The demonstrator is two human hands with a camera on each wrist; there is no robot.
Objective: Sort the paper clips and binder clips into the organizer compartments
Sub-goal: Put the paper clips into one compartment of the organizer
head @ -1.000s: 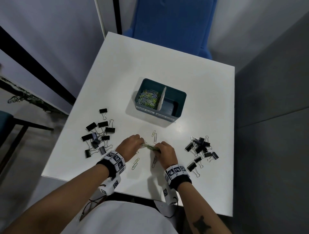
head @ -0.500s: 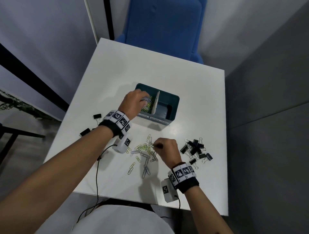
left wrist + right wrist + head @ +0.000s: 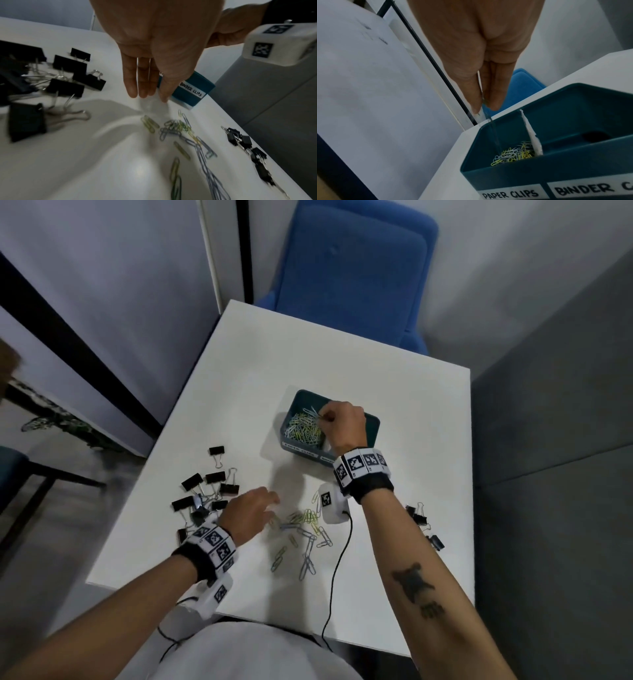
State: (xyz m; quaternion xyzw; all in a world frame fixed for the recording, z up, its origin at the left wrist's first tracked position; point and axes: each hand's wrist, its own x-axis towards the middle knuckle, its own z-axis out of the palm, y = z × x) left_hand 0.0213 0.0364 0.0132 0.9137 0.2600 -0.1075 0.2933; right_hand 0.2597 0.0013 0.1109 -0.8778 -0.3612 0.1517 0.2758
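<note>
holding a thin chain of paper clips (image 3: pixel 494 134) pinched between thumb and fingertips, the right hand (image 3: pixel 342 424) hovers over the teal organizer (image 3: pixel 371 426); the clips dangle down into the left compartment, the one labelled "paper clips", touching or nearly touching the heap of pastel paper clips (image 3: pixel 305 429) already in it. a white divider (image 3: pixel 531 134) splits the box; the right compartment, labelled "binder clips", shows only its bare floor in the right wrist view. the organizer sits mid-table on the white table (image 3: pixel 394 371).

nearer the person, loose paper clips (image 3: pixel 305 529) lie scattered on the table. the left hand (image 3: pixel 250 513) hangs just above their left edge, fingers straight and close together, holding nothing. a cluster of black binder clips (image 3: pixel 205 491) lies left of that hand; a second cluster of binder clips (image 3: pixel 423 522) lies to the right, partly hidden by the right forearm. both wrists carry marker bands and white camera units. a blue chair (image 3: pixel 352 275) stands beyond the table.
</note>
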